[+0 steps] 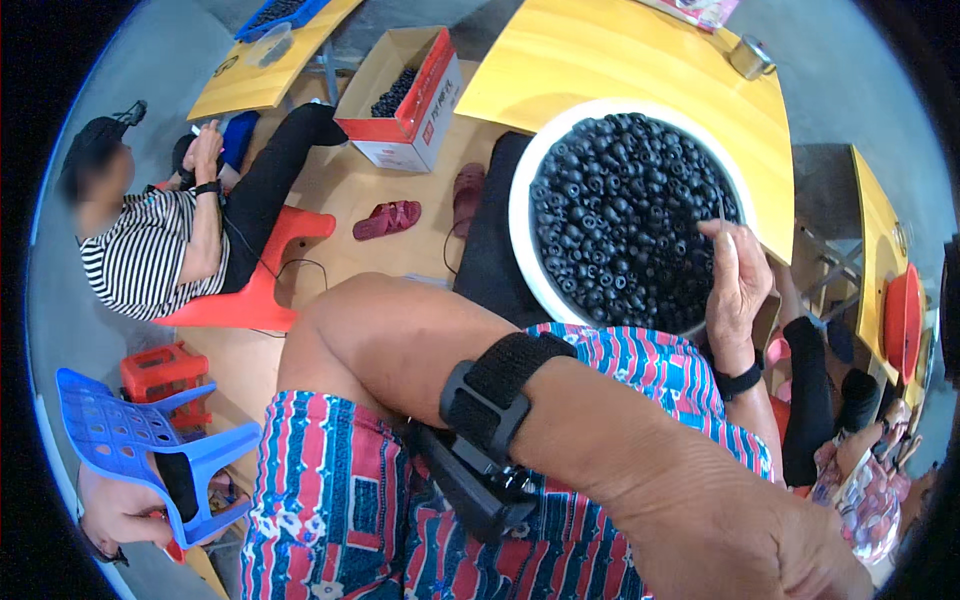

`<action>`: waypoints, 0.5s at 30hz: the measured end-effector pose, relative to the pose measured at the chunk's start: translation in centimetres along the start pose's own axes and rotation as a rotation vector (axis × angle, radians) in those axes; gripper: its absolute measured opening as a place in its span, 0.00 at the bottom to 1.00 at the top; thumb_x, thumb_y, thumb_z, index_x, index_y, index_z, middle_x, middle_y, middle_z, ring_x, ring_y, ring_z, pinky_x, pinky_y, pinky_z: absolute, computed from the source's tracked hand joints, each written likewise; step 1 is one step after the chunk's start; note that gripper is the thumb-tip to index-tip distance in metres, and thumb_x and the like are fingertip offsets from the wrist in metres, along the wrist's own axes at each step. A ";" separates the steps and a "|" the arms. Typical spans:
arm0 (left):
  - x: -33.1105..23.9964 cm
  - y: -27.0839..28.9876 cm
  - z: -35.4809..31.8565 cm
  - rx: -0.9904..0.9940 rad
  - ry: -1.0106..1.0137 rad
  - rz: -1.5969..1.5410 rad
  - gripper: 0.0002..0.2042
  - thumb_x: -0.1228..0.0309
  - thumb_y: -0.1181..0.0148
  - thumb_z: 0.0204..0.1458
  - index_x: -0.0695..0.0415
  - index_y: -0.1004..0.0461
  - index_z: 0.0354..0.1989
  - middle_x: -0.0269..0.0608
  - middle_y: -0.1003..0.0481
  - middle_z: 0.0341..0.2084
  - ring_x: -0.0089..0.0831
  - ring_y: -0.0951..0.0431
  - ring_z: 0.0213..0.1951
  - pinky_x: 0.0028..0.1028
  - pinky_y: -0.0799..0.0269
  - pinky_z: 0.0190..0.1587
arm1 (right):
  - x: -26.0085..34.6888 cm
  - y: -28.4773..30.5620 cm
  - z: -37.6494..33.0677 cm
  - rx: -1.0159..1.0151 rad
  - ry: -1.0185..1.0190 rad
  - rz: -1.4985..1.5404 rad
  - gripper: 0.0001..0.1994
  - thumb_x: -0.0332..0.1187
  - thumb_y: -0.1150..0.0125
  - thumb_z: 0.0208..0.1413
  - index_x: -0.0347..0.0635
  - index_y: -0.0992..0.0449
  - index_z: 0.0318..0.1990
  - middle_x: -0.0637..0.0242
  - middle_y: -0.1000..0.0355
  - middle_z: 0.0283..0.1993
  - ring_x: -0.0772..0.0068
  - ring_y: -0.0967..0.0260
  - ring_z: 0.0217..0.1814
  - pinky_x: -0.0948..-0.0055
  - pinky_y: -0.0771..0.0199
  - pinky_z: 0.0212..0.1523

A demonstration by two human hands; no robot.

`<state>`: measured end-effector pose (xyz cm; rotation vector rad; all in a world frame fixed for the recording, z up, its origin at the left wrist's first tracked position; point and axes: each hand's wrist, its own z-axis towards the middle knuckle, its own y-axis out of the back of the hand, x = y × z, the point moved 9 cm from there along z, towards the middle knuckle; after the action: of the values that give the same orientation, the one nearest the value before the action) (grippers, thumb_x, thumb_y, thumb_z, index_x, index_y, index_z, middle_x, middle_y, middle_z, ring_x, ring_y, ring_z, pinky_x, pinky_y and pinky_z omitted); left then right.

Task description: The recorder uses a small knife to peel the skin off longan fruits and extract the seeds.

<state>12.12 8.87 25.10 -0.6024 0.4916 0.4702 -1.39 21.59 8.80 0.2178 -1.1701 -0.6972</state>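
Note:
A white round basin (522, 215) full of black, holed beads (625, 210) stands in front of me. At the basin's right side, my right hand (738, 285) is closed with thumb and fingers pinched around a thin, needle-like rod (721, 205) that points up over the beads. My left arm crosses my body from the left, with a black strap (490, 395) and device on it. At the lower right, my left hand (765, 550) shows its back close to the camera, and its fingers are hidden.
A yellow table (620, 60) with a metal cup (750, 58) lies beyond the basin. Left are a bead box (440, 110), maroon slippers (387, 220), a seated person (150, 250) and a blue chair (130, 425). Right are more people and a red basin (903, 322).

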 end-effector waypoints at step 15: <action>1.1 -0.1 0.4 0.024 -0.008 -0.033 0.12 0.71 0.54 0.60 0.61 0.29 0.47 0.37 0.29 0.31 0.25 0.31 0.31 0.26 0.34 0.35 | 0.4 -1.2 0.1 0.219 0.035 -0.510 0.11 0.33 0.34 0.47 0.46 0.21 0.39 0.59 0.29 0.35 0.51 0.28 0.37 0.59 0.29 0.36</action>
<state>13.14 9.36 24.78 -0.5849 0.4784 0.4346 -1.92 20.44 8.52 0.7271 -1.1655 -1.0036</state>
